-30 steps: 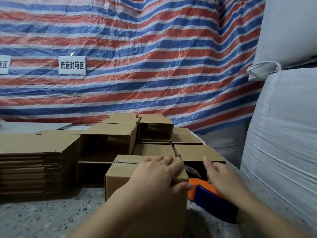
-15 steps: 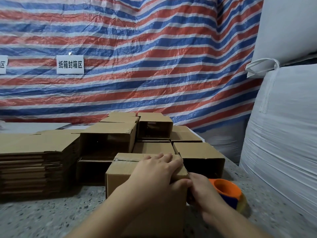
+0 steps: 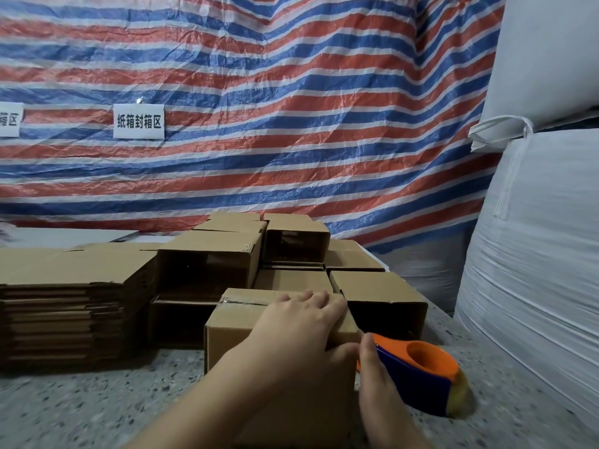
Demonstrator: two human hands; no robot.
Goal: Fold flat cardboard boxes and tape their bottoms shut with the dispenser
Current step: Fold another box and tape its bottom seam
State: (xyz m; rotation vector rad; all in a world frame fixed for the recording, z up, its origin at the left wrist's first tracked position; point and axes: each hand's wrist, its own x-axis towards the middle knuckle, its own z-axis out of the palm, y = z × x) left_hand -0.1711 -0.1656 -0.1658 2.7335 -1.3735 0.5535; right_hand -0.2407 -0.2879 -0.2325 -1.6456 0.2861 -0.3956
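A folded cardboard box (image 3: 233, 325) stands on the speckled table right in front of me, clear tape running across its top face. My left hand (image 3: 301, 325) lies flat on that top, fingers spread to the far right corner. My right hand (image 3: 377, 384) is just right of the box, its fingers around the orange and blue tape dispenser (image 3: 421, 371), which rests low against the box's right side. The roll of tape (image 3: 458, 396) shows at the dispenser's right end.
A stack of flat cardboard blanks (image 3: 61, 306) sits at the left. Several folded boxes (image 3: 210, 257) are piled behind the one I hold. White bulk bags (image 3: 534, 254) stand at the right, a striped tarp (image 3: 259, 108) behind. The table (image 3: 97, 409) is grey speckled.
My right hand has brought the dispenser down the box's right side and away to the right; the tape strip no longer shows stretched. My left hand stays on the box top.
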